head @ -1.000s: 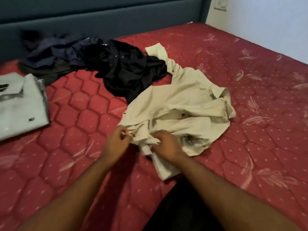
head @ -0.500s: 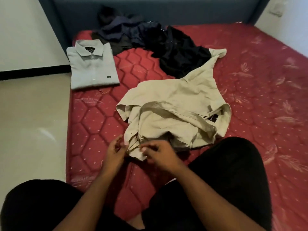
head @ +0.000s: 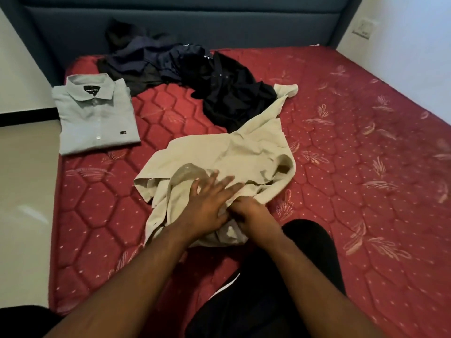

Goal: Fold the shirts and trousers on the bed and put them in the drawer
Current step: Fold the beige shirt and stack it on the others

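A home bedroom: a bed with a red quilted mattress [head: 341, 147] and dark blue padded headboard [head: 219, 28], loose clothes [head: 185, 67] on it, white walls [head: 415, 45], glossy beige tiled floor [head: 24, 191].

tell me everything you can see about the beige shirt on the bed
The beige shirt looks like thin woven cloth. It lies crumpled and unfolded on the red mattress, one sleeve stretched back to the dark clothes pile. The left hand presses flat on it with fingers spread; the right hand grips its near edge.
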The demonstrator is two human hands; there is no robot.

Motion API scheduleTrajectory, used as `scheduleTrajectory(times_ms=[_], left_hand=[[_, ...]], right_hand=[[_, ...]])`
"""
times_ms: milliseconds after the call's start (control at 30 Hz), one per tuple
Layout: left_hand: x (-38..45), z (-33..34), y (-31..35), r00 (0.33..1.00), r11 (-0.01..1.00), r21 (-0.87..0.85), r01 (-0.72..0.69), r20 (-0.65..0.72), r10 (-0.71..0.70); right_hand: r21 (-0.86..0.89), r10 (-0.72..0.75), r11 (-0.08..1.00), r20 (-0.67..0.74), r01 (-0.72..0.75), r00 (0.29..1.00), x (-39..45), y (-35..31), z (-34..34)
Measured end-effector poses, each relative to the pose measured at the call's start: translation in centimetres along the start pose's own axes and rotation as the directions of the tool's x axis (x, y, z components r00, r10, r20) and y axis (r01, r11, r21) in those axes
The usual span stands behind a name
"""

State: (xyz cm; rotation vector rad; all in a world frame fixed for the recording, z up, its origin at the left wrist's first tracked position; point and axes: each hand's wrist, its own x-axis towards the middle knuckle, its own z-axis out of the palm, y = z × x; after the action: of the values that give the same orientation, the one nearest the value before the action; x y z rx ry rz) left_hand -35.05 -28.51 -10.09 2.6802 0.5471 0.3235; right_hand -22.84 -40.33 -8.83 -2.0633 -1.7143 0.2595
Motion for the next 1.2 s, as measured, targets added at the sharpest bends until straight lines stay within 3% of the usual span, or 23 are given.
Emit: scheduleTrajectory(times_ms=[67, 167, 267, 367, 433, 500, 567, 667, 733, 833, 900, 967, 1000, 1033, 1067, 1100, 1133, 1200], left_hand=[[0.2, -0.2, -0.2, 0.991, 0.984, -0.157, 0.079, 0.122, -0.06], [-0.4, -0.6, -0.9, 0.971, 0.874, -0.426, 0.235, 0.053, -0.235], [-1.0, -0.8, -1.6, 0.929, 0.769, -0.551, 0.324, 0.03, -0.37], [-1.2, -1.2, -2.0, 0.929, 0.767, -0.557, 0.318, 0.021, -0.369], [-1.2, -1.2, -1.7, 0.942, 0.802, -0.502, 0.324, 0.091, -0.324], [-1.0, -0.7, -0.6, 0.951, 0.83, -0.463, 0.31, 0.136, -0.279], [-0.6, -0.1, 1.1, 0.946, 0.806, -0.504, 0.311, 0.081, -0.315], [-0.2, 1.2, 2.8, 0.908, 0.722, -0.582, 0.375, 0.074, -0.412], [-0.2, 1.4, 4.1, 0.931, 0.756, -0.561, 0.336, 0.075, -0.358], [-0.3, 1.2, 5.9, 0.971, 0.924, -0.312, 0.22, 0.163, -0.177], [0.7, 0.9, 5.5, 0.911, 0.921, -0.258, 0.292, 0.369, -0.185], [3.0, -0.5, 4.8, 0.867, 0.84, -0.391, 0.376, 0.47, -0.169], [4.8, -0.9, 4.2, 0.89, 0.847, -0.4, 0.35, 0.425, -0.167], [7.1, -1.4, 3.7, 0.916, 0.914, -0.296, 0.279, 0.367, -0.161], [9.4, -1.7, 3.4, 0.945, 0.987, -0.071, 0.142, 0.305, -0.114], [11.6, -1.8, 3.5, 0.959, 0.992, 0.128, 0.013, 0.28, -0.049], [13.9, -1.6, 3.6, 0.952, 0.967, 0.215, -0.133, 0.298, 0.064], [17.5, -0.4, 4.0, 0.842, 0.853, 0.285, -0.438, 0.463, 0.278]], right_hand=[[0.15, -0.099, 0.982, -0.124, 0.118, 0.987, -0.6, -0.3, -0.5], [0.287, 0.09, 0.958, -0.245, -0.016, 0.965, -1.6, 2.1, -1.8], [0.243, 0.271, 0.94, -0.116, -0.238, 0.955, -1.2, 5.3, -3.0], [0.311, 0.389, 0.88, -0.036, -0.359, 0.921, 0.1, 5.6, -2.9], [0.479, 0.528, 0.774, -0.126, -0.415, 0.84, 0.4, 4.0, -2.1], [0.648, 0.708, 0.611, -0.191, -0.454, 0.68, 0.1, 2.0, -0.5], [0.821, 0.84, 0.354, -0.069, -0.448, 0.538, -0.6, 0.4, 1.0], [0.915, 0.867, 0.043, 0.165, -0.402, 0.47, -1.2, -1.4, 1.4], [0.923, 0.859, -0.03, 0.221, -0.385, 0.462, -1.1, -1.6, 0.9], [0.928, 0.883, -0.11, 0.256, -0.356, 0.393, -1.1, -0.5, 0.4], [0.943, 0.907, -0.182, 0.27, -0.278, 0.323, -1.6, 0.6, 0.1], [0.961, 0.919, -0.182, 0.242, -0.21, 0.31, -1.8, 1.3, 0.1], [0.967, 0.926, -0.153, 0.211, -0.202, 0.312, -1.8, 1.5, 0.1], [0.974, 0.934, -0.127, 0.181, -0.187, 0.309, -1.7, 1.8, 0.1], [0.98, 0.939, -0.113, 0.159, -0.164, 0.305, -1.5, 1.9, 0.0], [0.983, 0.942, -0.117, 0.155, -0.142, 0.297, -1.3, 2.0, -0.2], [0.985, 0.947, -0.119, 0.15, -0.124, 0.283, -1.2, 2.4, -0.5], [0.988, 0.956, -0.109, 0.134, -0.109, 0.261, -1.1, 3.1, -1.2]])
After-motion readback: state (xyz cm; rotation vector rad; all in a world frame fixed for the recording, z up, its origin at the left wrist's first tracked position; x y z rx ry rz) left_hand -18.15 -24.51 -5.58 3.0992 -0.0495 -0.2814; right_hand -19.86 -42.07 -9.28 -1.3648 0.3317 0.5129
